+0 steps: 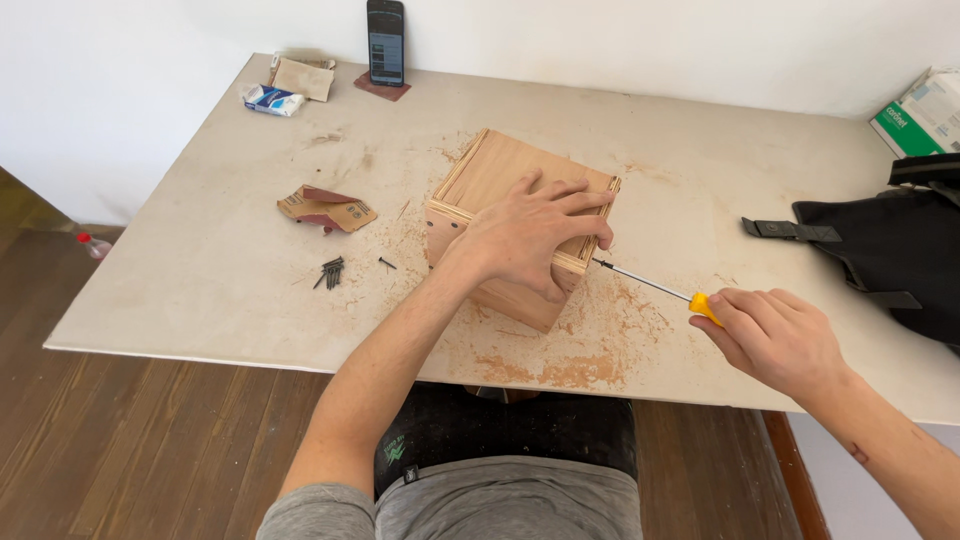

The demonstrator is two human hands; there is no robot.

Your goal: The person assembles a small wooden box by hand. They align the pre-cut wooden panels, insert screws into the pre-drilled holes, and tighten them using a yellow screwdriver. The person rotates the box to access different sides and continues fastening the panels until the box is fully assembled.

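A plywood box (487, 172) stands in the middle of the pale table (200, 270). My left hand (530, 232) lies flat on top of it, fingers spread over its right edge and thumb down the front face. My right hand (778, 338) grips the yellow handle of a screwdriver (655, 286). The thin metal shaft points left and its tip meets the box's right side just under my left fingers. A small heap of dark screws (331, 271) lies left of the box, with one loose screw (386, 263) nearer to it.
Sawdust (560, 368) covers the table around the box. Torn sandpaper (326, 208) lies at left; a phone (385, 42) leans on the back wall beside a small packet (272, 99). A black bag (890, 250) and a green-white carton (925, 115) sit at right. Wooden floor below.
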